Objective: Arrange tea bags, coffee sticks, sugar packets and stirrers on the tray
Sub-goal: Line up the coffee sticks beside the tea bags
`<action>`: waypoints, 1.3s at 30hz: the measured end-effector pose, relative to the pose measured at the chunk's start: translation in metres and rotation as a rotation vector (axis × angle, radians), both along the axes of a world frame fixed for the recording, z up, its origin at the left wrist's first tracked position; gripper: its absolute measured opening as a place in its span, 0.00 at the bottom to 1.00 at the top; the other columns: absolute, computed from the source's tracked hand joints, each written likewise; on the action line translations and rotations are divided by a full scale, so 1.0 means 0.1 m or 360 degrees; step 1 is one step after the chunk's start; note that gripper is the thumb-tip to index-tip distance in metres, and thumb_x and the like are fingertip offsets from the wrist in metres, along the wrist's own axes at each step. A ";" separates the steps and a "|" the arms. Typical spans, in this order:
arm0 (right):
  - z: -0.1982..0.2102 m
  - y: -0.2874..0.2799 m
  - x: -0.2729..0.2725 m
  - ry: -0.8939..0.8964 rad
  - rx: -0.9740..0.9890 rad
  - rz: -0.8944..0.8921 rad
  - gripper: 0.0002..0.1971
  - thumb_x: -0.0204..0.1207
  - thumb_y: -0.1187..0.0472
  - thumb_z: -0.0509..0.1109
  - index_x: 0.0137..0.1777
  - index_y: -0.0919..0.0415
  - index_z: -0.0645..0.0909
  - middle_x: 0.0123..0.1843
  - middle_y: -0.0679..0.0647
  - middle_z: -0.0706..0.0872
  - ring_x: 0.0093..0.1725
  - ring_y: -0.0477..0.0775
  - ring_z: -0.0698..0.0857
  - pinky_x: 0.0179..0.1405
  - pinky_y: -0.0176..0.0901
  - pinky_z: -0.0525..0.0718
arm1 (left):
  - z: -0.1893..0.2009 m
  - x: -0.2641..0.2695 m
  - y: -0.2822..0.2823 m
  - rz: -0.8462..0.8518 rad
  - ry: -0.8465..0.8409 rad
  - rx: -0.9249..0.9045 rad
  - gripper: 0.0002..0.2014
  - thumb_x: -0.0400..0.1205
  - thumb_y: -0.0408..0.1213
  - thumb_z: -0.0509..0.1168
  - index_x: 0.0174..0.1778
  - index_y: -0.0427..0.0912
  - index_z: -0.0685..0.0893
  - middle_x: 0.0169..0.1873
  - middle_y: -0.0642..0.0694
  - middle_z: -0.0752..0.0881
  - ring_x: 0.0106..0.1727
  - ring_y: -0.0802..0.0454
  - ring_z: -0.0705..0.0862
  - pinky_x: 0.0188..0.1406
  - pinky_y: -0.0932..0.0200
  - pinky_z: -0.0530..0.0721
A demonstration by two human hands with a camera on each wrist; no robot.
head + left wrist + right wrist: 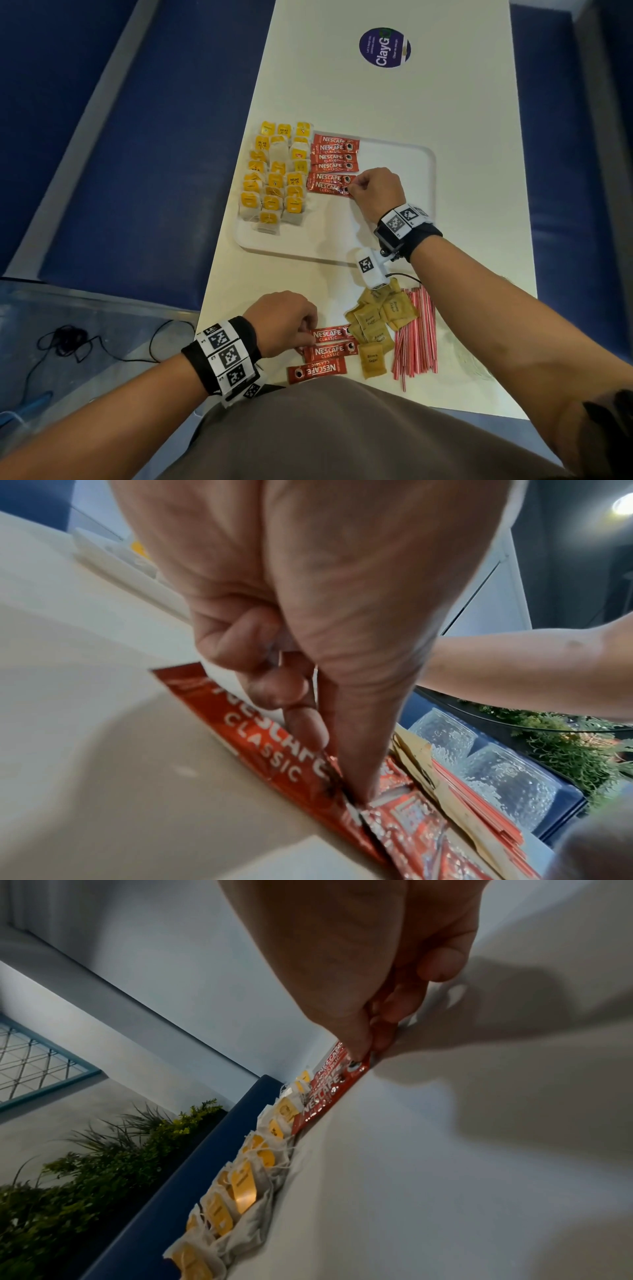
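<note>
A white tray (pixel 394 240) holds several yellow-tagged tea bags (pixel 274 178) on its left side and a column of red coffee sticks (pixel 334 157) beside them. My right hand (pixel 375 188) pinches the right end of the nearest stick in that column (pixel 329 188), flat on the tray; the right wrist view shows the same red coffee stick (pixel 329 1096) under my fingertips (pixel 363 1045). On the table near me lie three more coffee sticks. My left hand (pixel 287 322) pinches the left end of the farthest one (pixel 330 335), seen close as the red stick (pixel 260 745).
Brown sugar packets (pixel 373 325) lie in a loose pile right of the near sticks, with red-and-white stirrers (pixel 416 335) bundled beside them. A round purple sticker (pixel 385 48) is at the table's far end. Blue benches flank the table.
</note>
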State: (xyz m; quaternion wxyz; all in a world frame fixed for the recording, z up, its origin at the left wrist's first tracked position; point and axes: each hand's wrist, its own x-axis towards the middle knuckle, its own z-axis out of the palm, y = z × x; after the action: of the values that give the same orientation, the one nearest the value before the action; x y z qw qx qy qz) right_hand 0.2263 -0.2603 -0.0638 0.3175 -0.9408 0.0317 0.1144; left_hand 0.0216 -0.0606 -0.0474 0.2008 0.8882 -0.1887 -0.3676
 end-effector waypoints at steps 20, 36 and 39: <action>0.27 0.07 -0.37 -0.0090 0.0055 0.0133 0.10 0.82 0.53 0.70 0.49 0.56 0.92 0.46 0.49 0.93 0.47 0.52 0.89 0.52 0.49 0.88 | 0.05 -0.02 0.03 0.0098 -0.0118 -0.0007 0.07 0.83 0.49 0.70 0.53 0.53 0.85 0.50 0.57 0.84 0.50 0.56 0.83 0.53 0.54 0.84; 0.36 -0.12 -1.38 0.0361 0.0155 0.0947 0.08 0.80 0.49 0.75 0.54 0.46 0.93 0.49 0.40 0.89 0.46 0.42 0.86 0.52 0.49 0.86 | 0.11 0.17 0.37 0.0778 0.0088 -0.0428 0.06 0.78 0.37 0.78 0.40 0.53 0.89 0.36 0.56 0.88 0.37 0.62 0.84 0.41 0.59 0.87; 0.33 -0.12 -1.39 0.0358 0.0184 0.0953 0.07 0.82 0.51 0.74 0.55 0.46 0.93 0.48 0.41 0.89 0.46 0.43 0.85 0.51 0.50 0.86 | 0.14 0.20 0.42 0.0840 0.0051 -0.0454 0.06 0.77 0.36 0.79 0.41 0.51 0.89 0.36 0.54 0.88 0.36 0.61 0.84 0.41 0.55 0.88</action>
State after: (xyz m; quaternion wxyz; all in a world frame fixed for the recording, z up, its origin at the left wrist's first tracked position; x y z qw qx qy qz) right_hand 0.0871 -0.2723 -0.0304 0.3171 -0.8702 -0.2181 0.3077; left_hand 0.0417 -0.0182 -0.0331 0.4152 0.8634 0.0022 -0.2865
